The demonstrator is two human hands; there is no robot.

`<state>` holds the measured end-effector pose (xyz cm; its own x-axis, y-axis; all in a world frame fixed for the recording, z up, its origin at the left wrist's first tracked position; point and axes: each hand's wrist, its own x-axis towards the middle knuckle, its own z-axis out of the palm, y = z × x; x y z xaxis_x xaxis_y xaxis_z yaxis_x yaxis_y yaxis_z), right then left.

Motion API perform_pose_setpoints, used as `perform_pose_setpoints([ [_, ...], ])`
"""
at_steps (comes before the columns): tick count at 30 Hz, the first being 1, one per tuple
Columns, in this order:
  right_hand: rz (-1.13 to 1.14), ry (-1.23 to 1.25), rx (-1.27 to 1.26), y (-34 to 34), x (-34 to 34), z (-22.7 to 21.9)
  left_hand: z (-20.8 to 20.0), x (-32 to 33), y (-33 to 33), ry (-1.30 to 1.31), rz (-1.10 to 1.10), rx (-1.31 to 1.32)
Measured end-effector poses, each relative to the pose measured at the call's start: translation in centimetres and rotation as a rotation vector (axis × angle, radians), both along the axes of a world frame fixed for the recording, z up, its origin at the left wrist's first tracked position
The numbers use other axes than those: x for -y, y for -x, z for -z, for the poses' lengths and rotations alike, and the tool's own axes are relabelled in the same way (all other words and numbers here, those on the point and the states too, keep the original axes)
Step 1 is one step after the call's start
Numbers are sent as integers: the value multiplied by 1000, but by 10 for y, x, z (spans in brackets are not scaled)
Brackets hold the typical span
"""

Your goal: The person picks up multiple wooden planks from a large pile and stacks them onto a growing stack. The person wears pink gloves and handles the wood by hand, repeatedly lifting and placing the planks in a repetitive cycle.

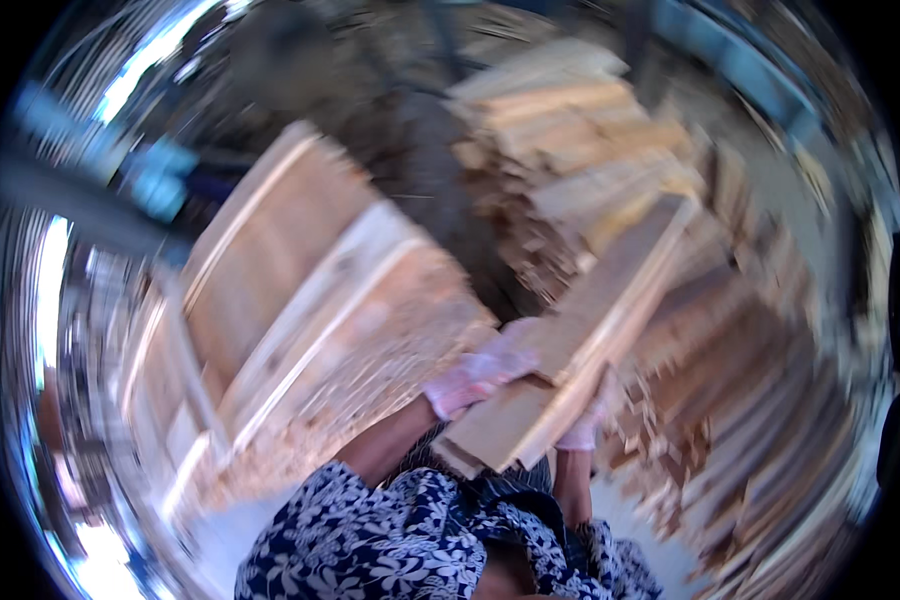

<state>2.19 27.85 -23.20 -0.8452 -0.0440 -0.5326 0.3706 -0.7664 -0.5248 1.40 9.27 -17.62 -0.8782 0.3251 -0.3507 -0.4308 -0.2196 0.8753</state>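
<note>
A small bundle of wooden boards (615, 290) is held in front of my body, tilted up toward the far right. Its boards lie against one another, with the near ends out of line. My left hand (482, 372), in a pale pink glove, grips the bundle's left side. On the opposite side my right hand (582, 425), gloved alike, is wrapped round the edge, and the boards hide most of its fingers. Motion blur softens the whole view.
To the left stands a large stack of wide planks (280, 250). More stacked boards (740, 370) fill the right side, and another pile (560, 110) rises at the far middle. Dark ground (425, 180) runs between them. A blue object (160, 175) shows at the far left.
</note>
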Motion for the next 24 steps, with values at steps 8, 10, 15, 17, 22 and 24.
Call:
perform_pose_setpoints([
  [8,-345,-54,-386,73,10,-28,-32,27,-34,-292,-338,-266],
  [10,-434,-73,-475,78,49,-70,-40,49,-54,-166,-434,-383],
  [15,-849,-34,-631,64,144,-177,-103,112,-118,194,-662,-632],
  [17,-1054,31,-609,62,187,-200,-100,147,-130,343,-749,-577],
  [22,-1205,-510,-839,126,291,-177,-90,244,-135,1114,-621,-75],
  [24,-1308,-730,-866,125,319,-188,-106,247,-137,1268,-537,92],
])
